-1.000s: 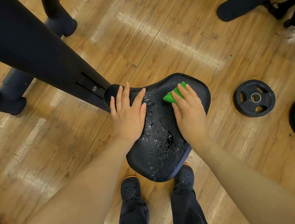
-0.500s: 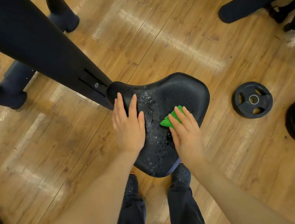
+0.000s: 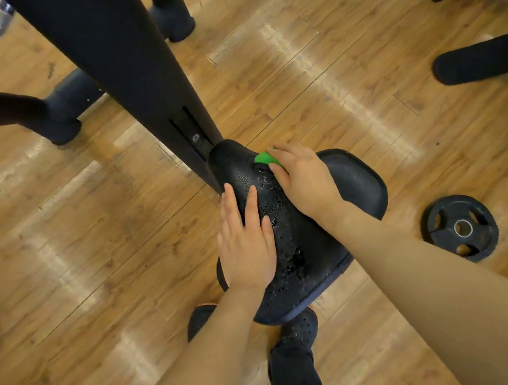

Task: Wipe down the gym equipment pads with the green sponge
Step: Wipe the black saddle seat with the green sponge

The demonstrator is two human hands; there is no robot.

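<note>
your right hand (image 3: 300, 183) grips the green sponge (image 3: 264, 158), fingers curled over it so only a corner shows beyond your fingertips, pressed against the narrow far end of the black seat pad (image 3: 352, 181). your left hand (image 3: 246, 250) lies flat and relaxed on the pad's near-left side, holding nothing, just steadying the seat. between your two hands the textured surface glistens with droplets (image 3: 276, 221), and more wet specks sit below your left hand toward the pad's near edge.

you seem to be mid-stroke at the nose of the pad, close to where it meets the dark frame post (image 3: 138, 79). keep the sponge flat, not balled up, so more of it meets the dimpled surface. probably best to draw it back toward yourself in overlapping passes, working through the wet patch beside your left thumb. the broad lobe under your right forearm looks dry and likely needs a pass too. shift your left hand when you reach its spot, or that patch stays unwiped. the weight plate (image 3: 459, 227) on the floor lies well right of your right arm, out of your way.
</note>
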